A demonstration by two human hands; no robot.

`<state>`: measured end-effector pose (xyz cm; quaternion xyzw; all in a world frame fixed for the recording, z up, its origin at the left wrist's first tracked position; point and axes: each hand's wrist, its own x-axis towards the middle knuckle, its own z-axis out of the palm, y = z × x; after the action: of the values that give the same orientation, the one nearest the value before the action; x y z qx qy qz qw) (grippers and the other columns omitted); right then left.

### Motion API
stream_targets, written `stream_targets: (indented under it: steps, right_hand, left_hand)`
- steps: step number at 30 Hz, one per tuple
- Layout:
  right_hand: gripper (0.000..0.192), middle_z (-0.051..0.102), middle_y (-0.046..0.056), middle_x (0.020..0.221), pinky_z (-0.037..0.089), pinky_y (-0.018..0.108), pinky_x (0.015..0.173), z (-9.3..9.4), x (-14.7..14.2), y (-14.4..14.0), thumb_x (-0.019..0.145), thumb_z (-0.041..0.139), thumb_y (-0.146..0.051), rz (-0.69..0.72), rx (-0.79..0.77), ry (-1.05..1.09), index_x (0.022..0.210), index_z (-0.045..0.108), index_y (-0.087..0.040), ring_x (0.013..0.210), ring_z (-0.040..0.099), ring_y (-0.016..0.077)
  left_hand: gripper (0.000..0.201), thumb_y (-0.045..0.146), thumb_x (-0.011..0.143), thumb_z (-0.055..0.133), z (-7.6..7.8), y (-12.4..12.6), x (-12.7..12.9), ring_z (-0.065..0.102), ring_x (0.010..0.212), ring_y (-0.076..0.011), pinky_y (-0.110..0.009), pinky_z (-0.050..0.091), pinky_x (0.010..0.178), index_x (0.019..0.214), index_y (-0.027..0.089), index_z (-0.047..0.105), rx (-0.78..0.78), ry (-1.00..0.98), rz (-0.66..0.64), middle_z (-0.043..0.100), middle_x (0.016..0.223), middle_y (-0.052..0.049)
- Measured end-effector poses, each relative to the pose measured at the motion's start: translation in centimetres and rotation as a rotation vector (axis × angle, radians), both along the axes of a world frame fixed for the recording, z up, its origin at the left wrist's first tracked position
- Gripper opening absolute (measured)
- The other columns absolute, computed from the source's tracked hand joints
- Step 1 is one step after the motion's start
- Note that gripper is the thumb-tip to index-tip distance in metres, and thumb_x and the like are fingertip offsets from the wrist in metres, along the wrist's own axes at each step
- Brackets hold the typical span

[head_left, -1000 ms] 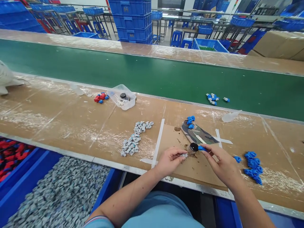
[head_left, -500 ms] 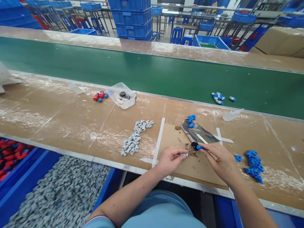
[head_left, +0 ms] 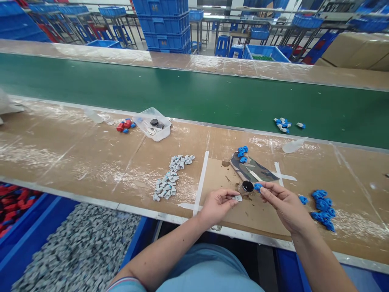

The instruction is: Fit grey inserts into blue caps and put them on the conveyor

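Observation:
My left hand (head_left: 216, 205) pinches a small grey plastic piece (head_left: 237, 198) between thumb and fingers, just left of a small round jar of dark paste (head_left: 247, 187). A blue plastic piece (head_left: 258, 187) is held in the fingertips of my right hand (head_left: 284, 205), right beside the jar's rim. Both hands hover over a brown cardboard sheet (head_left: 221, 178) on the workbench. A camouflage-patterned cloth (head_left: 253, 170) lies just behind the jar, with a few blue pieces (head_left: 242, 153) at its far end.
A row of grey pieces (head_left: 172, 176) lies left of the cardboard; a pile of blue pieces (head_left: 323, 204) lies right. A clear tub (head_left: 152, 123) and red and blue pieces (head_left: 124, 125) sit farther back. The green conveyor belt (head_left: 194, 95) carries blue parts (head_left: 282, 123). Bins of grey pieces (head_left: 75, 247) and red pieces (head_left: 15, 202) stand below.
My right hand has lifted the blue piece slightly off the jar's rim and turned palm-up. My left hand stays put with the grey piece. The view has shifted a little.

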<state>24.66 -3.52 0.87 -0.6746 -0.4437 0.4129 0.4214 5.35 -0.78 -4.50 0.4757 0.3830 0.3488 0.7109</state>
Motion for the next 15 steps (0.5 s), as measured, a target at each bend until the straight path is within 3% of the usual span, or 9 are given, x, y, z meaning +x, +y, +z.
stream_targets:
  steps: [6, 12, 15]
  right_hand:
    - [0.048, 0.071, 0.009, 0.084, 0.053, 0.033, 0.063, -0.45, 0.16, -0.23, 0.067, 0.068, -0.060, 0.003, 0.077, -0.080, 0.092, 0.071, -0.019, 0.070, 0.062, 0.0188]
    - [0.029, 0.071, 0.005, 0.087, 0.053, 0.035, 0.068, 0.15, 0.08, -0.74, 0.082, 0.055, -0.048, 0.134, 0.259, -0.561, 0.095, 0.072, -0.027, 0.069, 0.062, 0.0189]
    - [0.029, 0.071, 0.005, 0.088, 0.053, 0.035, 0.070, 0.48, 0.19, -0.93, 0.085, 0.053, -0.046, 0.197, 0.291, -0.618, 0.098, 0.071, -0.029, 0.076, 0.064, 0.0202]
  left_hand:
    - [0.033, 0.036, 0.066, 0.076, 0.08, -0.04, 0.06, 0.066, 0.086, -0.0184, -0.033, 0.052, 0.085, 0.090, 0.015, 0.069, -0.010, -0.067, 0.024, 0.071, 0.088, -0.008]
    - [0.034, 0.037, 0.065, 0.077, 0.01, -0.06, 0.04, 0.065, 0.085, -0.0181, -0.034, 0.052, 0.084, 0.088, 0.015, 0.068, -0.030, -0.095, 0.032, 0.071, 0.087, -0.007]
    - [0.034, 0.039, 0.065, 0.078, -0.06, -0.05, 0.02, 0.065, 0.085, -0.0181, -0.034, 0.052, 0.084, 0.088, 0.015, 0.068, -0.025, -0.100, 0.031, 0.071, 0.087, -0.008]
